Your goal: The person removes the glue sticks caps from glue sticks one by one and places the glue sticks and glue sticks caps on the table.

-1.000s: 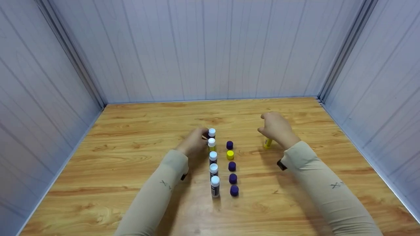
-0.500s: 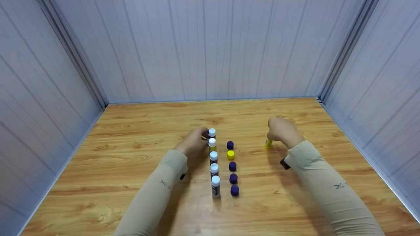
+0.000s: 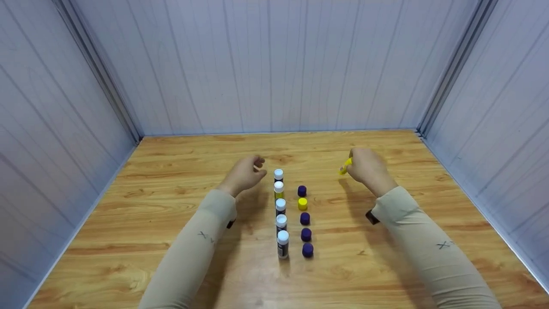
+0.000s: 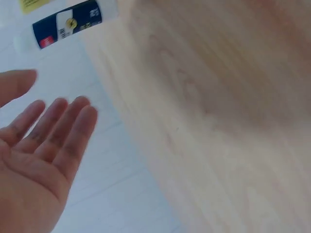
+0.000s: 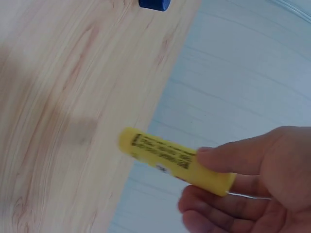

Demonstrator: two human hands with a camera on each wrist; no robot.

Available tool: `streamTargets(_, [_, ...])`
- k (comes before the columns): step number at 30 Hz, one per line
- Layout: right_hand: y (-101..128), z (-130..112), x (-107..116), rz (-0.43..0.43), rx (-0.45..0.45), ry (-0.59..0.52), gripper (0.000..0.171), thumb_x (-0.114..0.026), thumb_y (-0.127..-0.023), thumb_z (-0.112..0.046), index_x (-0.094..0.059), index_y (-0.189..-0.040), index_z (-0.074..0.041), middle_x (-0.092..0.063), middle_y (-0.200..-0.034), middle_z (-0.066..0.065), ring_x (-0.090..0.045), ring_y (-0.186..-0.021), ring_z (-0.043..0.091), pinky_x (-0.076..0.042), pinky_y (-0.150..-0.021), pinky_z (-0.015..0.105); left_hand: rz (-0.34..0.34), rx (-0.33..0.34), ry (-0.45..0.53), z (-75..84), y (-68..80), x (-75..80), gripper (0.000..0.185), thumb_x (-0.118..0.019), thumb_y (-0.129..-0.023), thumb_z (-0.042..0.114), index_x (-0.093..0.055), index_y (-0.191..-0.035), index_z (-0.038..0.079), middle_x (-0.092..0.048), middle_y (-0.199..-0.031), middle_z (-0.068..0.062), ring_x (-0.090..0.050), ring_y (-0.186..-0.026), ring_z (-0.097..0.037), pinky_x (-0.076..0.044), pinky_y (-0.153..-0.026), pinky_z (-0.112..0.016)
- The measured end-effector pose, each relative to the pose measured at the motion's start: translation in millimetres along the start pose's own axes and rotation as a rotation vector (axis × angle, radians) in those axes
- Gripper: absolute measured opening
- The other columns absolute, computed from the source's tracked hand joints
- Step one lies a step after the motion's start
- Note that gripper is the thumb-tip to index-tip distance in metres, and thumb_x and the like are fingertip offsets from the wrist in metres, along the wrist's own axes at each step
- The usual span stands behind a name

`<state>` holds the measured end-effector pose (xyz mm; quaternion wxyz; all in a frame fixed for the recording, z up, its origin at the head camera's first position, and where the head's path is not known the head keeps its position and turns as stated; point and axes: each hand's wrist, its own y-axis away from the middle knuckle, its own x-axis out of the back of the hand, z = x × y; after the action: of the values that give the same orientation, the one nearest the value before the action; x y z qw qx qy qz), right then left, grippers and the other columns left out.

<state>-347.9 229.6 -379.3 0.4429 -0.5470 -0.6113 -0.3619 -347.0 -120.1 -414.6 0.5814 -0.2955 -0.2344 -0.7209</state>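
The right hand [image 3: 366, 168] is raised above the wooden table [image 3: 171, 206], on the right side of the rows, and its fingers pinch a yellow plastic glue stick tube [image 5: 175, 160], which is tilted. The black print on the tube's label is too blurred to read. The left hand [image 3: 244, 174] hovers beside the row of white-capped tubes [image 3: 279, 210], with fingers relaxed, slightly apart, holding nothing.

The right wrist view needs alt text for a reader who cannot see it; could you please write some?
A right hand pinches a yellow cylindrical glue stick between thumb and fingers, held tilted in the air above a light wooden table. A dark blue cap sits on the table at the top edge.
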Motion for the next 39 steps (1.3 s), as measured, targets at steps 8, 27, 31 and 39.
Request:
streamTargets(8, [0,-6,-11,0.219,0.121,-0.237,0.034,-0.07,-0.104,-0.007,-0.068,-0.133,0.01,-0.074,-0.124,0.032,-0.074,-0.107,0.045,-0.062,-0.093,0.055,0.175,-0.187,-0.136,19.3,6.2,7.5,0.048,-0.072,-0.106,0.032,-0.062,-0.143,0.002,-0.066,-0.144,-0.019,-0.067,-0.131,-0.038,-0.058,-0.108,-0.05])
streamTargets(27, [7,-48,-24,0.071,0.257,-0.868,0.033,-0.075,-0.103,-0.009,-0.069,-0.131,0.008,-0.079,-0.111,0.021,-0.074,-0.087,0.009,-0.063,-0.082,0.024,0.246,-0.495,-0.81,75.8,20.0,-5.2,0.06,-0.08,-0.1,0.045,-0.062,-0.139,0.003,-0.071,-0.124,-0.013,-0.074,-0.101,-0.025,-0.066,-0.084,-0.039])
streamTargets(31, [11,-58,-24,0.006,0.261,-0.939,0.032,-0.074,-0.104,-0.009,-0.068,-0.13,0.008,-0.08,-0.109,0.013,-0.075,-0.088,0.01,-0.064,-0.085,0.028,0.267,-0.553,-0.85,81.4,21.6,-10.7,0.05,-0.081,-0.099,0.039,-0.065,-0.129,0.003,-0.072,-0.115,-0.011,-0.074,-0.097,-0.026,-0.066,-0.085,-0.039])
streamTargets(39, [19,-76,-24,-0.092,0.299,-1.033,0.027,-0.074,-0.103,-0.006,-0.07,-0.126,0.008,-0.081,-0.106,0.009,-0.077,-0.087,0.013,-0.066,-0.085,0.03,0.352,-0.594,-0.941,84.5,23.8,-18.2,0.023,-0.066,-0.11,0.027,-0.069,-0.112,0.005,-0.073,-0.096,-0.008,-0.072,-0.074,-0.021,-0.064,-0.067,-0.033])
